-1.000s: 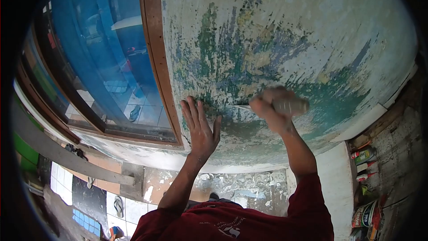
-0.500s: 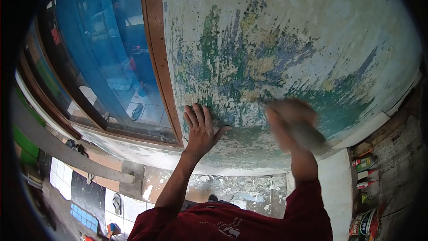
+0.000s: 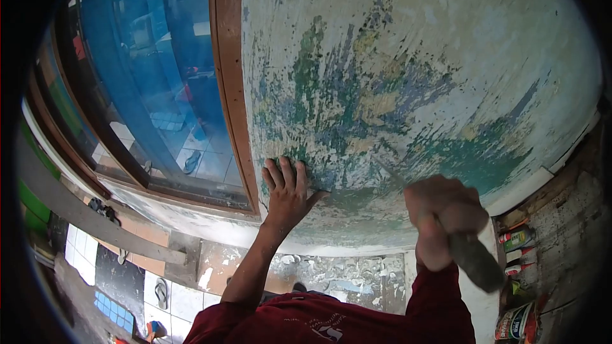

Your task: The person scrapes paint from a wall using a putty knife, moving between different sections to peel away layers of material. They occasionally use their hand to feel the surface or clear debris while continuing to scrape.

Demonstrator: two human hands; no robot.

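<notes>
A wall (image 3: pixel 446 38) with flaking paint in green, purple and cream fills the upper middle and right. My left hand (image 3: pixel 288 192) lies flat on it, fingers spread, just right of the window frame. My right hand (image 3: pixel 443 216) is wrapped round the dark, thick handle of a tool (image 3: pixel 475 262). A thin blade-like part points up and left from the fist towards the scraped area; its tip is blurred, and I cannot tell whether it touches the wall.
Left of the wall is a brown-framed window (image 3: pixel 231 76) with blue behind the glass. Paint flakes lie on the ledge (image 3: pixel 357 277) below. Bottles (image 3: pixel 517 238) and a paint can (image 3: pixel 515 325) stand at the lower right. A sandal (image 3: pixel 161 293) lies on the tiles.
My right hand has moved down and to the right with the tool, and the thin blade now shows. My left hand stays on the wall. The view has shifted slightly.
</notes>
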